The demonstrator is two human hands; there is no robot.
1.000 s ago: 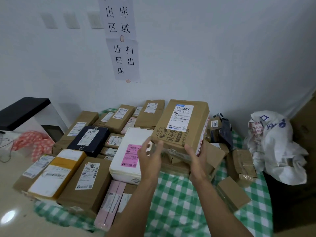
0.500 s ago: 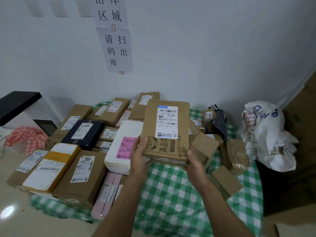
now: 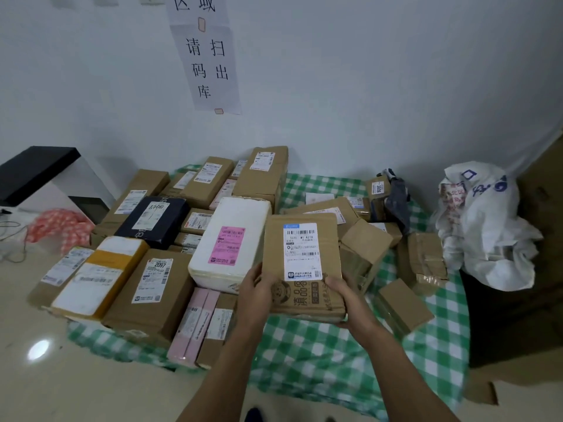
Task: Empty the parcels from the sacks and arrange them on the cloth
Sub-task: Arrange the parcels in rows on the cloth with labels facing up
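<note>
1. Lowered from where it was half a second ago, the brown box (image 3: 301, 263) now lies nearly level with its label up. Before, it was raised and tipped toward the camera.
2. Both hands hold it at the near end. The left hand (image 3: 254, 295) grips the near left corner with the thumb on top, and the right hand (image 3: 350, 303) cups the near right corner with its fingers curled underneath.
3. It hangs low over the green checked cloth (image 3: 320, 360), just beside the white foam box (image 3: 231, 239) on the left and a small cardboard box (image 3: 364, 248) on the right. I cannot tell whether its far edge already rests on anything.
4. It looks stiff and fairly light, since the near-end hold alone carries it (the creased top suggests thin board). A grip on opposite corners or the long sides should suit it, and the taped surface may be a little slick.
5. Its shipping label shows barcodes and "M1 A218", and below the label are large printed characters beginning "滇品" beside a round animal face.
6. Other writing:
   - The wall sign (image 3: 207, 62) reads "请扫码出库".
   - One parcel (image 3: 155, 287) is marked "2097", and another parcel (image 3: 378, 188) "3006".
   - The white sack (image 3: 487, 226) carries blue and red print too crumpled to read.
</note>
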